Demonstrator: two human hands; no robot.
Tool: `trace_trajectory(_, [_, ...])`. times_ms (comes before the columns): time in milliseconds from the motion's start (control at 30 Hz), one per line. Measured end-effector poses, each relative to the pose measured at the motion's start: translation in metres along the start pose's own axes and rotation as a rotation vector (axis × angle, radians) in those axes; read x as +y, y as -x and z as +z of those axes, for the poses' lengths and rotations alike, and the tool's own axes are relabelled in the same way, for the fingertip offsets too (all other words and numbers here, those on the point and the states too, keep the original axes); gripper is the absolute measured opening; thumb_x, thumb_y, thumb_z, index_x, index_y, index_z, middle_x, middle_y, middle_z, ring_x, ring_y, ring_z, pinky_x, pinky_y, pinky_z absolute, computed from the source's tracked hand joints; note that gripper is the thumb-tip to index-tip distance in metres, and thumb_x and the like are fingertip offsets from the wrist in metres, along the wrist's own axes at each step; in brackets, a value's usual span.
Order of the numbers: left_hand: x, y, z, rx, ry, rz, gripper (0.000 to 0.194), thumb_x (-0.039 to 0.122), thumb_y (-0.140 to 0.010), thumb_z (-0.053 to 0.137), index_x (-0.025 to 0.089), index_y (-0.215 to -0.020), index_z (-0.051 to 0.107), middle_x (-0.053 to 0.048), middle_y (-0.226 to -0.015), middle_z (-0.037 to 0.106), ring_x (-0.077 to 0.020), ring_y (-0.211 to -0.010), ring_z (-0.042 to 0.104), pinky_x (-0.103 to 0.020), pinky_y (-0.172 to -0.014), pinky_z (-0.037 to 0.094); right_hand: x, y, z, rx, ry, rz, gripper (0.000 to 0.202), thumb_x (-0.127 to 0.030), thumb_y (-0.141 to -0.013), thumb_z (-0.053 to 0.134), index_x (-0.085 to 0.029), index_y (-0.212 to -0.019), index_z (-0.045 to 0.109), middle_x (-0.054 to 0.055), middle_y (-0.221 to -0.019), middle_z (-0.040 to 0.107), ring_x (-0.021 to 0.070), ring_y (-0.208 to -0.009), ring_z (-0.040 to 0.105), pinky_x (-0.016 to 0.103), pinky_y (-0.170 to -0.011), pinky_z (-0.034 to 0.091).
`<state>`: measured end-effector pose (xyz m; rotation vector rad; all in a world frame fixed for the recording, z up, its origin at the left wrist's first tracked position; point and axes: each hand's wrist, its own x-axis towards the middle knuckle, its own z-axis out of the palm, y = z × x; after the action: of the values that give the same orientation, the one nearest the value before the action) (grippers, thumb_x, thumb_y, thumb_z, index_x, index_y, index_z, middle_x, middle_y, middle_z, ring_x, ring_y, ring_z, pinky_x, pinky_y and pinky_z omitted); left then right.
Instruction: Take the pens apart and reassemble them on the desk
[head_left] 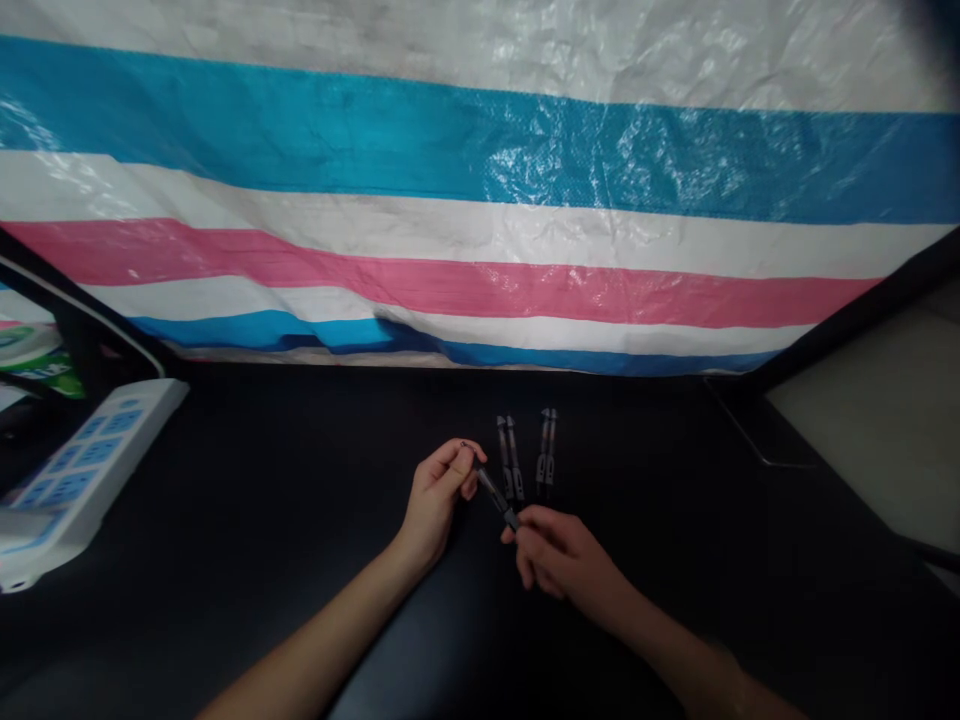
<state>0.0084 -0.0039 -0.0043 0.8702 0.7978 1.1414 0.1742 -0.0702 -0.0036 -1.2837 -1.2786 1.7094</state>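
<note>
A dark, partly see-through pen (pixel 493 490) slants between my two hands above the black table. Its upper left end meets my left hand (pixel 439 490), which is closed with thumb and forefinger pinched together. A tiny dark tip shows at those fingertips, too small to make out. The lower right end of the pen sits in the closed fingers of my right hand (pixel 559 550). Just beyond the hands lie two pairs of similar dark pens, a left pair (pixel 510 458) and a right pair (pixel 547 450), side by side with pointed ends away from me.
On the left lies a white power strip (pixel 142 440) with blue socket faces. A striped plastic sheet (pixel 480 230) hangs behind the black table (pixel 300 450). Dark frame bars rise at both sides, with a flat metal foot (pixel 772 430) at the right.
</note>
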Motion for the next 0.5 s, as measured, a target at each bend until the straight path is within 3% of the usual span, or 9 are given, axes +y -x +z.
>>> trace_trajectory(100, [0.001, 0.000, 0.000, 0.006, -0.031, 0.018, 0.027, 0.041, -0.083, 0.064, 0.014, -0.078, 0.062, 0.005, -0.051, 0.038, -0.0080, -0.050, 0.031, -0.021, -0.050, 0.024, -0.001, 0.001, 0.002, 0.087, 0.191, -0.098, 0.030, -0.041, -0.083, 0.060, -0.016, -0.067, 0.055, -0.003, -0.053, 0.051, 0.0077, -0.050, 0.042, 0.021, -0.049, 0.029])
trace_trajectory(300, [0.000, -0.003, -0.001, -0.109, 0.152, -0.093, 0.027, 0.040, -0.079, 0.068, 0.013, -0.075, 0.062, 0.006, -0.051, 0.036, -0.0079, -0.049, 0.029, -0.021, -0.050, 0.026, 0.008, -0.002, -0.009, -0.355, -0.359, 0.215, 0.039, -0.053, -0.083, 0.055, -0.014, -0.078, 0.058, -0.004, -0.043, 0.049, 0.0042, -0.032, 0.021, 0.020, -0.036, 0.012])
trace_trajectory(400, [0.001, -0.003, -0.001, -0.149, 0.229, -0.147, 0.028, 0.039, -0.075, 0.072, 0.014, -0.072, 0.061, 0.005, -0.049, 0.037, -0.0082, -0.049, 0.029, -0.021, -0.051, 0.028, 0.011, -0.004, -0.013, -0.446, -0.516, 0.254, 0.035, -0.049, -0.078, 0.064, -0.015, -0.078, 0.056, -0.006, -0.040, 0.047, 0.0040, -0.030, 0.020, 0.020, -0.034, 0.013])
trace_trajectory(500, [0.002, -0.003, 0.000, -0.151, 0.255, -0.158, 0.027, 0.037, -0.074, 0.074, 0.013, -0.071, 0.062, 0.005, -0.050, 0.038, -0.0080, -0.050, 0.031, -0.020, -0.051, 0.030, 0.012, -0.004, -0.014, -0.457, -0.554, 0.240, 0.032, -0.045, -0.078, 0.064, -0.014, -0.079, 0.057, -0.006, -0.041, 0.048, 0.0040, -0.030, 0.022, 0.019, -0.034, 0.014])
